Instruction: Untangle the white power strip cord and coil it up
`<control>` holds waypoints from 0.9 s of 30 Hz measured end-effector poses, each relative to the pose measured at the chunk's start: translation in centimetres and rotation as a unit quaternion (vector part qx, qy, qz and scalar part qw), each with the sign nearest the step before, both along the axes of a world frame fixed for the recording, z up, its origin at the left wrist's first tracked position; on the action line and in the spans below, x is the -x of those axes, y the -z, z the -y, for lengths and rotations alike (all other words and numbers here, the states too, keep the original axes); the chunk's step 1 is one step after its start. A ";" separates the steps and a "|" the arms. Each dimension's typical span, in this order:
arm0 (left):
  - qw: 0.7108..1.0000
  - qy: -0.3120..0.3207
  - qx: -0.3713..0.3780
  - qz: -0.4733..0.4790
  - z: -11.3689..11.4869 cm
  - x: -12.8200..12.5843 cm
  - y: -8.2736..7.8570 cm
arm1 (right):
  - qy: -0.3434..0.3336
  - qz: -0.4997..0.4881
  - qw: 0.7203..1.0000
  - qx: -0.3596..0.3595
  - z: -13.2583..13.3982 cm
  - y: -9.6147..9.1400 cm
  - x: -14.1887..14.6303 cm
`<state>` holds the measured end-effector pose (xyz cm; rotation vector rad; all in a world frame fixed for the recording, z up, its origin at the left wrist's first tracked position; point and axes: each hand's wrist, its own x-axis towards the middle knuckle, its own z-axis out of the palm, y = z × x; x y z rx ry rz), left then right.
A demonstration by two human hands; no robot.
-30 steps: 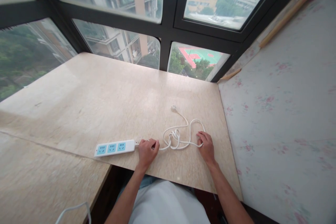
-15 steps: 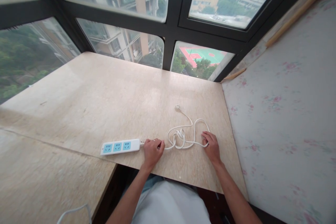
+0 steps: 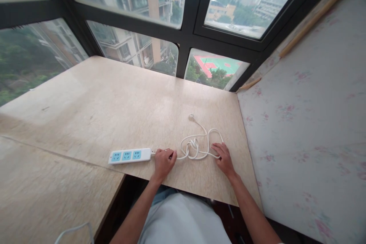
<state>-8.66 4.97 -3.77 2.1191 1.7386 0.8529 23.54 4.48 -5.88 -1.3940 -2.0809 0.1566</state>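
Observation:
A white power strip (image 3: 130, 156) with three blue socket panels lies on the pale stone-patterned counter. My left hand (image 3: 165, 163) is closed around its white power cord (image 3: 197, 157), just right of the strip. Between my hands the cord lies in a loose tangle of loops. My right hand (image 3: 224, 159) rests at the right-hand loop, its fingers stretched out and touching the cord rather than wrapped round it. Beyond the tangle, the cord's plug (image 3: 191, 116) lies on the counter.
Dark-framed windows (image 3: 183, 61) border the counter (image 3: 122, 95) at the back and left. A flowered wall (image 3: 300, 129) rises along the right. At bottom left, another white cable (image 3: 73, 230) lies on a lower-left counter section, beside a dark gap.
My right hand's fingers have straightened and loosened at the cord loop. My left hand keeps its grip. The whole view has shifted slightly; the strip and tangle look the same.

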 end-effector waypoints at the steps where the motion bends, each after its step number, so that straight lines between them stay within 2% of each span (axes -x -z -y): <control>1: 1.000 0.002 0.000 0.001 0.0 0.0 0.0 | -0.002 0.001 1.000 0.003 0.0 -0.1 0.0; 9: 1.000 0.009 -0.004 -0.005 0.5 0.2 -0.2 | -0.003 0.005 1.000 0.010 -0.1 -0.1 0.2; 27: 0.999 0.003 0.020 -0.030 -0.1 -0.1 0.0 | 0.019 -0.013 0.999 -0.032 -0.6 0.6 -0.2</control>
